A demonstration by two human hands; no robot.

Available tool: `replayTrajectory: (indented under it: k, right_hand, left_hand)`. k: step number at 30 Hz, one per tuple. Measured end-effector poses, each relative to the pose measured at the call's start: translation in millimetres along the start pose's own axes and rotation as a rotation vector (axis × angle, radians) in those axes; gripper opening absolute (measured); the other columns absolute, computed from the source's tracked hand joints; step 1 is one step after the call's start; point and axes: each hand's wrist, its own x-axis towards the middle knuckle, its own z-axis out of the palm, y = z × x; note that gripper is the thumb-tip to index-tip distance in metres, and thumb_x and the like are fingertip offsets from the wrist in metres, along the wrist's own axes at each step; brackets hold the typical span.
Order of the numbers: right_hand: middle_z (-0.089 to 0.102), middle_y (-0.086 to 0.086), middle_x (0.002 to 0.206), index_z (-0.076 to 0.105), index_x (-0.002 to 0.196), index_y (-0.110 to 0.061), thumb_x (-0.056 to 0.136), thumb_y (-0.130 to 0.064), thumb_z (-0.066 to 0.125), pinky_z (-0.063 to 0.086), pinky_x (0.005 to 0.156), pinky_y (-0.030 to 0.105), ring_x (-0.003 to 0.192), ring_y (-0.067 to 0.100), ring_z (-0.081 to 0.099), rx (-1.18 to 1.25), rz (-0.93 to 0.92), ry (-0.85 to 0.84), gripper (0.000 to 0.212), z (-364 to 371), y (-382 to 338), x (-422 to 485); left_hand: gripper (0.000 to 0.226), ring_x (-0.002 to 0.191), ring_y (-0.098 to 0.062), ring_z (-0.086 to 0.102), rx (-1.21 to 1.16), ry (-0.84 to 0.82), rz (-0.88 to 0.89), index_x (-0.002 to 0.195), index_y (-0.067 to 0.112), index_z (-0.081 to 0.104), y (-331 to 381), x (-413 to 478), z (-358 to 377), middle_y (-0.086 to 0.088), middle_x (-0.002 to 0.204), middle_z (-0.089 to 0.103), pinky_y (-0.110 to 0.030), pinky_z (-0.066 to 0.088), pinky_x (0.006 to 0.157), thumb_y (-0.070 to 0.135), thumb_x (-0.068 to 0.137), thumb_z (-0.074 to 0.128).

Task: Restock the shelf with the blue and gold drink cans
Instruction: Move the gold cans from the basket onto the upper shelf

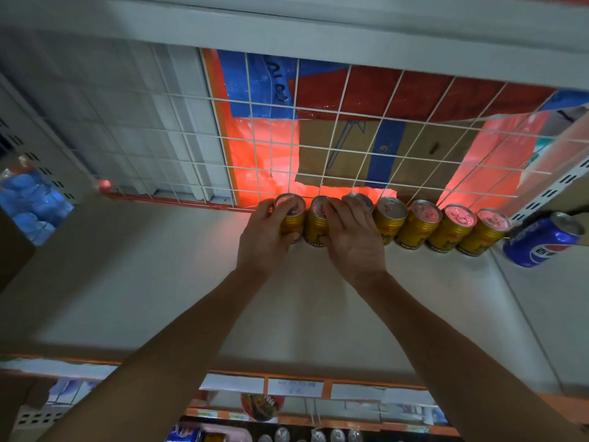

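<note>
Several gold drink cans stand in a row along the back of the white shelf (pixel 159 275), against a wire grid. My left hand (pixel 266 237) grips the leftmost gold can (pixel 290 215). My right hand (pixel 353 237) lies over two cans in the row, fingers curled around the second gold can (pixel 316 223) and covering most of the third gold can (pixel 361 199). More gold cans (pixel 417 226) continue to the right, untouched. A blue can (pixel 541 240) stands at the far right, past the shelf's divider.
The wire grid (pixel 318 138) backs the shelf, with red plastic and cardboard behind it. A pack of blue-capped bottles (pixel 28 199) sits at the left. Price labels (pixel 293 387) line the front edge; more cans (pixel 318 435) show on the shelf below.
</note>
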Motion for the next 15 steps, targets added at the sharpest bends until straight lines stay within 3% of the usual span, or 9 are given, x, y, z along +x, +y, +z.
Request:
replayTrajectory:
  k: [4, 15]
  right_hand:
    - [0.061, 0.017, 0.127, 0.059, 0.132, 0.000, 0.080, -0.007, 0.073, 0.036, 0.114, 0.049, 0.121, 0.039, 0.053, 0.003, 0.029, 0.006, 0.055, 3, -3, 2]
    - [0.058, 0.016, 0.133, 0.055, 0.137, -0.002, 0.083, -0.007, 0.068, 0.032, 0.118, 0.050, 0.125, 0.038, 0.052, -0.017, 0.068, -0.058, 0.056, 11, -2, 10]
  left_hand:
    - [0.072, 0.120, -0.026, 0.054, 0.019, 0.025, 0.010, 0.138, 0.033, 0.050, 1, 5, 4, 0.001, 0.136, 0.050, -0.038, 0.052, 0.089, 0.014, 0.075, 0.079]
    - [0.071, 0.114, -0.031, 0.056, 0.100, 0.006, 0.003, 0.137, 0.037, 0.043, -6, 18, 11, -0.001, 0.132, 0.046, -0.047, 0.057, 0.082, 0.026, 0.078, 0.081]
